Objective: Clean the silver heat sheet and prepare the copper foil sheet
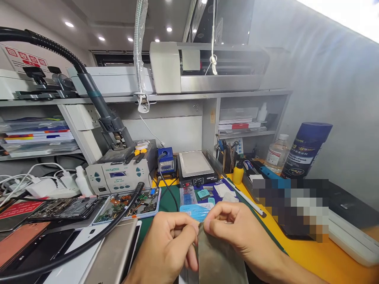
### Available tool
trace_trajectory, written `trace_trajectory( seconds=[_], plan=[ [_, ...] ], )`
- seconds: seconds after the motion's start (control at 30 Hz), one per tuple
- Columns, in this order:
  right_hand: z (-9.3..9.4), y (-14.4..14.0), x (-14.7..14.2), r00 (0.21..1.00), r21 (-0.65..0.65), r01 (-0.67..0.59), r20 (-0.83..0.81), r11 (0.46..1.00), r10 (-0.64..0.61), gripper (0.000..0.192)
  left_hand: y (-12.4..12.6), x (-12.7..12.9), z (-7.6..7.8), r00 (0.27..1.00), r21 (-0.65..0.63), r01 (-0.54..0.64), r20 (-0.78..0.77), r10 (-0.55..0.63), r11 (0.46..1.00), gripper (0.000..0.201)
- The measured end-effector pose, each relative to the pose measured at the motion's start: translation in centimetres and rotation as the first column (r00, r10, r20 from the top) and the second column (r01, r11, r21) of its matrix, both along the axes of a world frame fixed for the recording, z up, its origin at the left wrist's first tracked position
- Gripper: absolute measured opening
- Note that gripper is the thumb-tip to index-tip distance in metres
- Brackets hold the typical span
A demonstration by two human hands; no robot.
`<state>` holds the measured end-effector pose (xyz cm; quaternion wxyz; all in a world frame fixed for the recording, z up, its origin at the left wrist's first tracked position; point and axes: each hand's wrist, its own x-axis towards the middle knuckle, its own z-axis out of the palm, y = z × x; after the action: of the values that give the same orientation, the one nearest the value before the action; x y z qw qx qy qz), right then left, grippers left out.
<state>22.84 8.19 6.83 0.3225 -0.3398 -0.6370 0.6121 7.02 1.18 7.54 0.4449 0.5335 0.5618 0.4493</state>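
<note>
A flat, grey-brown panel [220, 258] with a dull sheen lies at the bottom middle, directly below my hands. My right hand [232, 227] is closed at its top left corner, thumb over the front. Just left of that corner, my left hand [174, 240] is pinched, thumb against forefinger; anything between its fingertips is hidden. The tips of both hands nearly meet. A pale flat edge [187, 275] shows under my left hand. Behind the fingers lies a light-blue packet [192, 212], with a small teal box [203, 193] beyond it.
A hot plate [196, 163] stands at the back, beside a blue soldering station [166, 162] and a grey rework station [118, 177]. A black hose [100, 236] crosses several tablets at left. A tray of circuit boards [130, 207], yellow bottle [237, 172] and spray can [306, 152] stand around.
</note>
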Motion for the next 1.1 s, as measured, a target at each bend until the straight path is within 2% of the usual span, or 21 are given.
trace_trajectory(
  seconds=[0.17,0.53,0.7,1.1],
  plan=[
    [-0.09,-0.1,0.07,1.0,0.047,0.003,0.013,0.999,-0.004,0.006,-0.01,0.25,0.15,0.999,0.012,-0.024,-0.031,0.024,1.0,0.024],
    [-0.3,-0.13,0.03,0.999,0.002,-0.036,0.003,0.999,0.036,0.007,-0.07,0.15,0.28,0.999,0.012,-0.032,0.02,0.032,0.999,0.027],
    [-0.49,-0.06,0.17,0.997,-0.004,-0.077,0.019,0.997,0.077,0.006,0.12,-0.06,0.04,1.0,-0.004,-0.014,0.014,0.014,1.0,0.021],
    [-0.12,-0.09,-0.12,0.996,0.062,-0.032,0.086,0.998,0.026,0.006,0.44,-0.25,-0.19,0.999,-0.079,0.032,0.034,-0.029,0.996,0.025]
  ],
)
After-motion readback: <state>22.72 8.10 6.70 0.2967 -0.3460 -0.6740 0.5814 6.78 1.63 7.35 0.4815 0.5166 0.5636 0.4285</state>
